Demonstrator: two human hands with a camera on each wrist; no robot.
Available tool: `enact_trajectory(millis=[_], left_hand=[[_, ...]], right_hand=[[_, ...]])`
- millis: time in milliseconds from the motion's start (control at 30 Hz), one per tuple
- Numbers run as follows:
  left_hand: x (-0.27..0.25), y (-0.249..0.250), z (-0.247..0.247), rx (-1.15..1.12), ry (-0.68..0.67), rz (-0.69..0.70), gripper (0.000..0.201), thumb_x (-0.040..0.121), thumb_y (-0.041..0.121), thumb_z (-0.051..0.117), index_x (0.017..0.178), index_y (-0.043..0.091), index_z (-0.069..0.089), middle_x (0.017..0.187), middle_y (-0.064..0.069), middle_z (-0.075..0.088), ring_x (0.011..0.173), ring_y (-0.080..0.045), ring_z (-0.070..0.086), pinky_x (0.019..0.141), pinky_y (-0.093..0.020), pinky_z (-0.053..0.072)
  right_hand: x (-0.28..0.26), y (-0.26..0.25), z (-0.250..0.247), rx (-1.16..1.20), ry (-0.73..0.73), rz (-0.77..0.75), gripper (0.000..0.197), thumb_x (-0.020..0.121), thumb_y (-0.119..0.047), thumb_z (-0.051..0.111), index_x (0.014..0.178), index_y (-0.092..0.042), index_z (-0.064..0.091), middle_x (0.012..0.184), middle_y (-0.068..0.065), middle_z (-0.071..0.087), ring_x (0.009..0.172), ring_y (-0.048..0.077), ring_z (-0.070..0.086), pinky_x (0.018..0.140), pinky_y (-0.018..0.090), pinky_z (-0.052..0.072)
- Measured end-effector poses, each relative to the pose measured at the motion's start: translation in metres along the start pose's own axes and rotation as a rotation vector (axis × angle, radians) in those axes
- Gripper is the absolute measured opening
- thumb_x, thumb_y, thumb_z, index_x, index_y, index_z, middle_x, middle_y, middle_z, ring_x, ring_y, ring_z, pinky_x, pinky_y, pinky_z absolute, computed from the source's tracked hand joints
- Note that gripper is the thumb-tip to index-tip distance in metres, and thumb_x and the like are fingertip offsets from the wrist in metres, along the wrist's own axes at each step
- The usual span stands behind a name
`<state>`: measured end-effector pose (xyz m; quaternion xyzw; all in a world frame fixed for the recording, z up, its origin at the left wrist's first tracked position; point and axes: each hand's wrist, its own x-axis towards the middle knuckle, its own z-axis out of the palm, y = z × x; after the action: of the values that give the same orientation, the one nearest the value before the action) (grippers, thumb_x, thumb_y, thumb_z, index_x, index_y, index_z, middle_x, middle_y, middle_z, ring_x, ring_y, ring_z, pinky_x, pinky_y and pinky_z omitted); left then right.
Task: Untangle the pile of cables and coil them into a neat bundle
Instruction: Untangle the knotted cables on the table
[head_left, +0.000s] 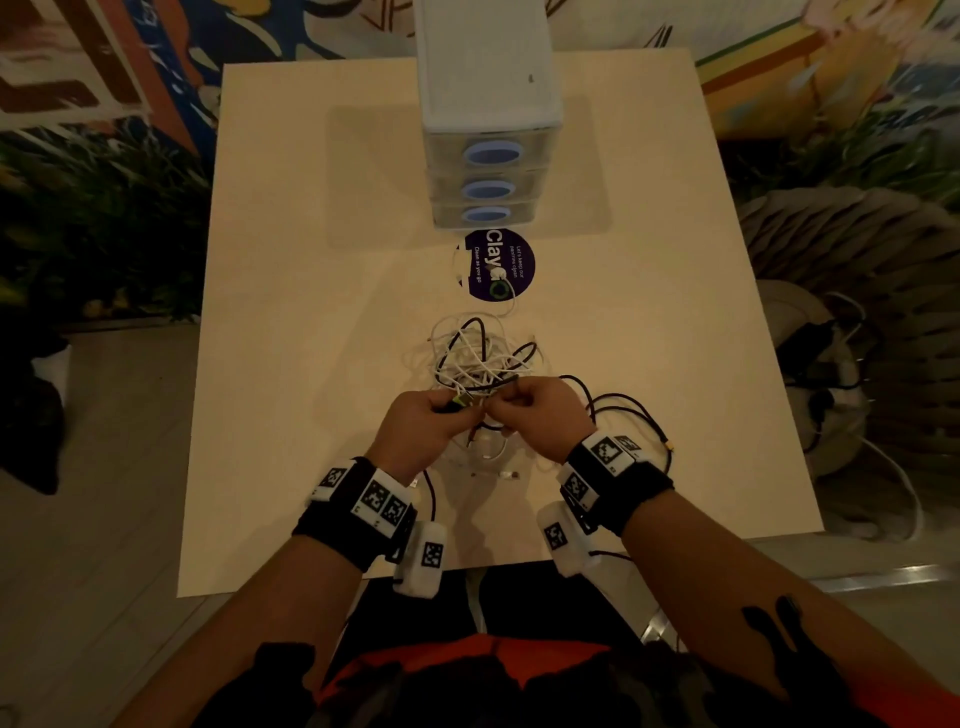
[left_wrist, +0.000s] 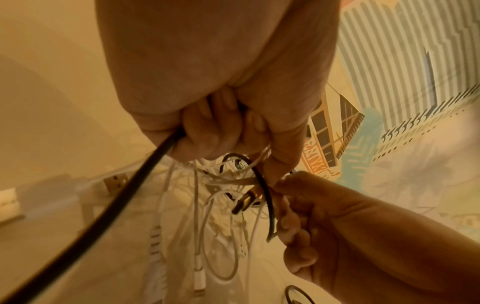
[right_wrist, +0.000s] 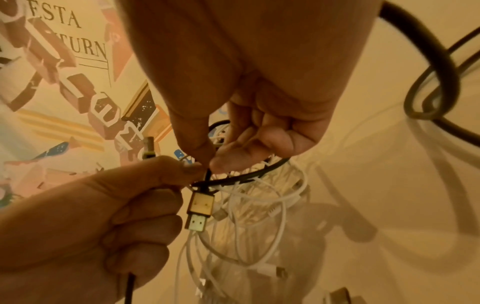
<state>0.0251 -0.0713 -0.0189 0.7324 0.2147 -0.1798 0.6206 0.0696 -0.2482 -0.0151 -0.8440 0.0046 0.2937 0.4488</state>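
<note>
A tangle of white and black cables (head_left: 480, 356) is lifted partly off the pale table (head_left: 311, 312), with my two hands at its near side. My left hand (head_left: 457, 408) grips a thick black cable (left_wrist: 103, 216) in its curled fingers (left_wrist: 202, 131). My right hand (right_wrist: 210, 163) pinches a thin black cable (right_wrist: 249, 174) between thumb and forefinger, just above a gold USB plug (right_wrist: 200, 207) that hangs down. White cables (right_wrist: 259, 216) dangle below both hands with their plugs (left_wrist: 198, 277) toward the table. Where each cable runs inside the knot is hidden.
Loose black cable loops (head_left: 628, 415) lie on the table right of my right wrist. A small drawer unit (head_left: 493, 130) stands at the far middle, with a round dark sticker (head_left: 498, 267) in front of it. A basket chair (head_left: 857, 312) stands off the right edge.
</note>
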Motion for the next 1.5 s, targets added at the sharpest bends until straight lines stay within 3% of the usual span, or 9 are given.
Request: enact_trajectory(millis=[133, 333, 467, 600, 833, 967, 1067, 1200, 1500], left_hand=[[0.0, -0.002, 0.003, 0.248, 0.054, 0.017, 0.021, 0.084, 0.032, 0.08, 0.072, 0.015, 0.078, 0.047, 0.003, 0.056, 0.046, -0.003, 0.045, 0.051, -0.024, 0.036], [-0.007, -0.005, 0.004, 0.253, 0.172, 0.057, 0.004, 0.084, 0.029, 0.078, 0.081, 0.027, 0.078, 0.071, 0.001, 0.073, 0.069, -0.016, 0.068, 0.068, -0.042, 0.054], [-0.009, -0.01, 0.005, 0.276, 0.129, 0.08, 0.004, 0.083, 0.031, 0.079, 0.082, 0.034, 0.076, 0.078, 0.012, 0.076, 0.077, -0.006, 0.071, 0.074, -0.036, 0.057], [-0.012, -0.005, 0.0, 0.313, 0.235, 0.093, 0.022, 0.079, 0.05, 0.082, 0.079, 0.03, 0.074, 0.067, 0.011, 0.071, 0.058, -0.004, 0.065, 0.06, -0.026, 0.052], [-0.017, 0.018, -0.004, 0.42, 0.443, 0.301, 0.036, 0.085, 0.047, 0.076, 0.094, 0.026, 0.047, 0.054, 0.004, 0.043, 0.046, -0.012, 0.039, 0.044, -0.022, 0.029], [-0.002, 0.027, 0.001, 0.436, 0.256, 0.306, 0.015, 0.093, 0.036, 0.069, 0.108, 0.034, 0.067, 0.081, 0.011, 0.069, 0.07, 0.001, 0.059, 0.063, -0.013, 0.041], [0.01, 0.031, 0.004, 0.377, 0.153, 0.198, 0.022, 0.099, 0.042, 0.061, 0.1, 0.029, 0.077, 0.093, 0.003, 0.076, 0.087, -0.012, 0.067, 0.079, -0.032, 0.054], [0.022, 0.025, 0.004, 0.387, 0.195, 0.127, 0.037, 0.091, 0.055, 0.066, 0.078, 0.022, 0.072, 0.069, -0.001, 0.069, 0.071, -0.018, 0.065, 0.071, -0.045, 0.054], [0.02, 0.022, 0.01, 0.271, 0.119, 0.119, 0.027, 0.076, 0.046, 0.079, 0.084, 0.023, 0.068, 0.081, 0.003, 0.073, 0.077, -0.013, 0.069, 0.075, -0.043, 0.057]], right_hand=[[0.003, -0.002, 0.002, -0.146, 0.011, -0.02, 0.018, 0.086, -0.035, 0.071, 0.09, -0.017, 0.072, 0.079, 0.0, 0.072, 0.075, 0.016, 0.067, 0.069, 0.033, 0.054], [0.012, 0.0, -0.013, -0.132, 0.09, 0.066, 0.028, 0.09, -0.045, 0.059, 0.09, -0.018, 0.064, 0.082, 0.001, 0.072, 0.079, 0.023, 0.068, 0.074, 0.037, 0.054], [0.011, -0.008, -0.016, 0.008, 0.006, 0.076, 0.027, 0.092, -0.045, 0.054, 0.095, -0.018, 0.059, 0.08, -0.003, 0.076, 0.063, 0.014, 0.071, 0.07, 0.03, 0.057], [0.007, -0.01, -0.018, -0.021, 0.034, 0.007, 0.015, 0.099, -0.038, 0.055, 0.097, -0.023, 0.061, 0.074, -0.01, 0.075, 0.056, -0.005, 0.061, 0.061, 0.022, 0.043], [0.001, -0.001, -0.019, 0.033, 0.027, -0.035, 0.011, 0.1, -0.033, 0.059, 0.1, -0.023, 0.06, 0.082, -0.015, 0.077, 0.069, 0.005, 0.067, 0.073, 0.031, 0.053], [-0.002, 0.003, -0.015, 0.083, 0.033, -0.025, 0.012, 0.097, -0.031, 0.065, 0.095, -0.023, 0.056, 0.081, -0.01, 0.078, 0.066, 0.005, 0.067, 0.077, 0.039, 0.058], [-0.005, 0.003, -0.012, 0.111, 0.044, -0.036, 0.022, 0.091, -0.028, 0.07, 0.086, -0.025, 0.049, 0.076, 0.002, 0.077, 0.066, 0.016, 0.069, 0.075, 0.047, 0.058], [-0.007, 0.002, -0.01, 0.018, 0.064, -0.099, 0.029, 0.092, -0.022, 0.066, 0.08, -0.023, 0.04, 0.072, -0.005, 0.073, 0.07, 0.012, 0.072, 0.064, 0.038, 0.056], [-0.004, 0.006, -0.007, -0.013, 0.064, -0.129, 0.035, 0.089, -0.032, 0.075, 0.095, -0.031, 0.041, 0.072, -0.007, 0.075, 0.062, 0.006, 0.068, 0.063, 0.031, 0.053]])
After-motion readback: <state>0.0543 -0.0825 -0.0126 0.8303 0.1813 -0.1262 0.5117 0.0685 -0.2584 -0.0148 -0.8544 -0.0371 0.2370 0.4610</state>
